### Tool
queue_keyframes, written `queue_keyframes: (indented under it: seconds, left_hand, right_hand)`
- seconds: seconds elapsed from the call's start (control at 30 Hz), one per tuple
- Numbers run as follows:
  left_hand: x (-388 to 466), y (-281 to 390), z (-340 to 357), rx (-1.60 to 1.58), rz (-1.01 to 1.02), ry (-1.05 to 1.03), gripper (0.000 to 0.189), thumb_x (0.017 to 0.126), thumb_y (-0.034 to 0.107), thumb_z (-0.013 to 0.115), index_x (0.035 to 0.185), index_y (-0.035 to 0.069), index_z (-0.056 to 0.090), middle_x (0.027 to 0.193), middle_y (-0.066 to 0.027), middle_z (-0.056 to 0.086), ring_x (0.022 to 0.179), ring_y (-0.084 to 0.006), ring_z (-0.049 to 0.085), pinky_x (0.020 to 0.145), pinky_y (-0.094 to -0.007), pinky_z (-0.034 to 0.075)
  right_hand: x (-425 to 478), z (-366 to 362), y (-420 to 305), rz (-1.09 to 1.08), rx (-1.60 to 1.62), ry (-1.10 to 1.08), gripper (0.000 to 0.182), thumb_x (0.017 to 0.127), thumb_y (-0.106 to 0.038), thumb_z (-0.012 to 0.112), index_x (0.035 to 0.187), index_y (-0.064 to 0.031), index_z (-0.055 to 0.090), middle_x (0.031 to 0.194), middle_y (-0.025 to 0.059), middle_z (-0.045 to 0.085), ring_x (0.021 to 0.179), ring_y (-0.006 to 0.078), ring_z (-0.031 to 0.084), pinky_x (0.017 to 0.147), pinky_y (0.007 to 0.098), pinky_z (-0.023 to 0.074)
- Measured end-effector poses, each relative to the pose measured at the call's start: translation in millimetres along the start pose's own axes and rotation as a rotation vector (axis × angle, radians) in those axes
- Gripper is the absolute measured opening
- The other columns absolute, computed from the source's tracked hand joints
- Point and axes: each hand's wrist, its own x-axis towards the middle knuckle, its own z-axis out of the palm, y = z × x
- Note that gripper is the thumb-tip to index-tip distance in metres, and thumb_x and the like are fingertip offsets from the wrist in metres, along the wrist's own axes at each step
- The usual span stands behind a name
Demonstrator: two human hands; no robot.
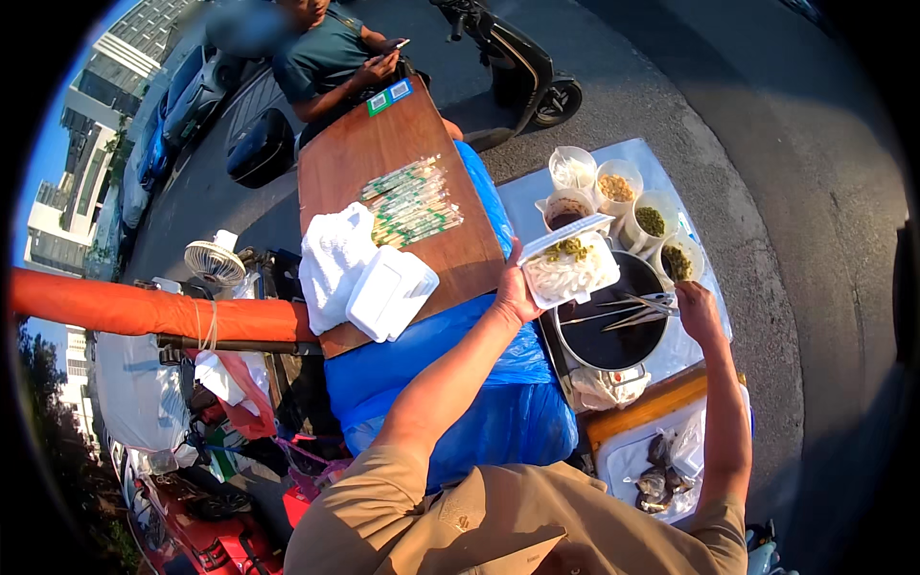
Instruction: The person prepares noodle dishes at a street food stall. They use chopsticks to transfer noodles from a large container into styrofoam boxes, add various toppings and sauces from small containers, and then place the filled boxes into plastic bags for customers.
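My left hand [519,289] holds an opened white takeaway box [540,293] above the edge of a large metal pot [612,359]. White noodles [568,273] fill the box, with chopped green topping [569,249] on them. My right hand [698,315] is by the near rim of a plastic cup [679,260] of dark green, chopped food. Its fingers are drawn together, and whatever they may grip is hidden. Metal tongs [640,310] lie across the pot of dark liquid, their ends close to my right hand.
Other cups hold dark sauce [566,215], chopped tan food [616,188] and green bits [650,221]. Wrapped chopsticks [413,201], a white towel [334,262] and stacked boxes [392,291] lie on a wooden board [330,172]. Beyond it, a person [323,65] holds a phone beside a scooter [517,72].
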Motion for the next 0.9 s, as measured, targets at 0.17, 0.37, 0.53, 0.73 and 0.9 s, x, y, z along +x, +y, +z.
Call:
queue_keyframes:
  seconds: [0.17,0.37,0.53,0.73,0.9]
  left_hand:
    - [-8,1,13,0.020,-0.028,-0.034,0.108,0.081,0.083,0.061,0.150,0.002,0.049,0.147,-0.0190,0.058,0.135,-0.0375,0.058,0.114,-0.0541,0.046]
    - [0,-4,6,0.086,0.015,-0.006,0.105,0.087,0.082,0.056,0.152,0.000,0.045,0.150,-0.0218,0.054,0.136,-0.0418,0.055,0.113,-0.0578,0.046]
    - [9,-16,5,0.132,-0.035,0.030,0.096,0.093,0.080,0.045,0.154,0.005,0.043,0.154,-0.0191,0.051,0.137,-0.0429,0.054,0.109,-0.0625,0.048]
    - [30,-30,2,0.132,-0.102,0.017,0.098,0.092,0.083,0.041,0.157,0.010,0.041,0.156,-0.0175,0.050,0.137,-0.0433,0.053,0.105,-0.0680,0.048]
    - [45,-43,7,0.132,-0.087,0.037,0.100,0.091,0.085,0.038,0.158,0.011,0.040,0.157,-0.0175,0.049,0.139,-0.0447,0.052,0.105,-0.0703,0.046]
  right_hand:
    - [-10,9,30,-0.050,0.083,0.071,0.023,0.101,-0.010,0.058,0.112,0.0043,0.071,0.092,0.0187,0.072,0.075,0.0260,0.071,0.070,0.0362,0.0554]
    - [-19,-5,52,0.416,0.536,0.302,0.028,0.106,-0.020,0.059,0.119,0.0024,0.070,0.086,0.0074,0.071,0.073,0.0129,0.068,0.069,0.0276,0.0588]
    - [-50,-12,84,0.623,1.127,0.561,0.027,0.103,-0.020,0.064,0.117,0.0032,0.066,0.091,0.0156,0.073,0.076,0.0220,0.073,0.071,0.0347,0.0640]
    - [-85,-18,101,0.598,1.277,0.661,0.028,0.103,-0.021,0.065,0.117,0.0024,0.066,0.093,0.0163,0.074,0.080,0.0231,0.074,0.073,0.0353,0.0645]
    - [-93,-41,80,0.541,1.184,0.668,0.028,0.104,-0.022,0.063,0.118,0.0022,0.068,0.093,0.0154,0.074,0.080,0.0213,0.073,0.075,0.0357,0.0639]
